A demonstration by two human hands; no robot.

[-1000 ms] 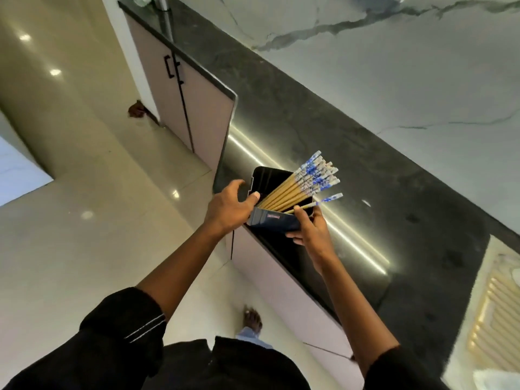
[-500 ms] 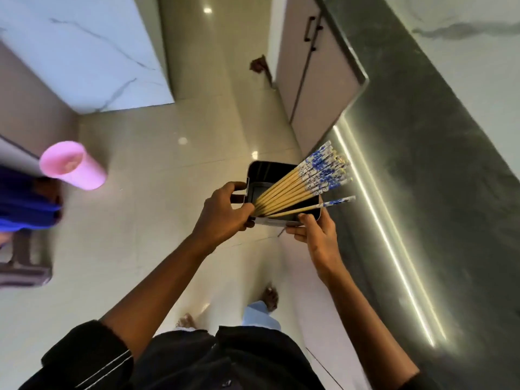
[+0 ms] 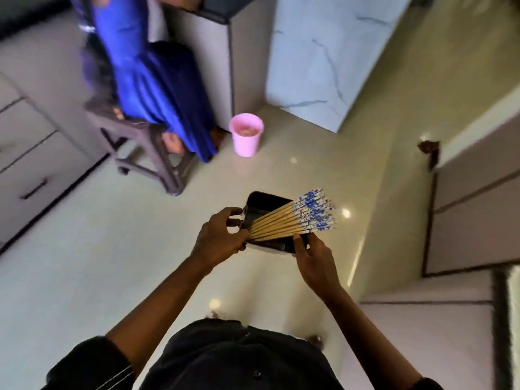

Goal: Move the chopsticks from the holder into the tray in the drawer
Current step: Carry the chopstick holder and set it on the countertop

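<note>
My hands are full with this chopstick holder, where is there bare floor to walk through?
Open floor lies to your left, between the drawer cabinet and your left hand. Ahead it is crowded: chair draped in blue cloth, pink bin beside it.

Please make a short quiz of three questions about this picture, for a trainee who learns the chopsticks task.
1. True or false: the chopsticks already lie in the tray in a drawer.
2. What grips the black holder? A) the left hand alone B) the right hand alone C) both hands D) no hand
3. Fill in: the pink bin stands on the ____.

Key
1. False. They sit in the holder, blue-patterned ends fanned out to the right; no open drawer or tray shows.
2. C. The left hand grips its left side and the right hand its near right edge, above the floor.
3. Floor, beside the stool draped with blue cloth.
</note>
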